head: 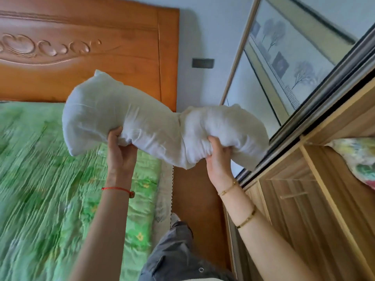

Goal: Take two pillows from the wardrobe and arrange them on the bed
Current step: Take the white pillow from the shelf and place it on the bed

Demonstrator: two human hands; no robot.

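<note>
**Pillow out of the wardrobe, nothing on the bed yet**

Head view: your left hand is curled into the lower edge of the white pillow bundle. Your right hand grips the other half, fingers sunk in the cloth. The bundle hangs in the air between the green-covered bed and the open wardrobe, with its left end over the bed's edge. A deep crease crosses its middle, and I cannot tell whether you hold one pinched pillow or two end to end. No pillow lies on the visible part of the bed below the headboard. By my judgement the fetching is at least half done. Placing and arranging remain, and perhaps a second trip to the wardrobe.
</note>
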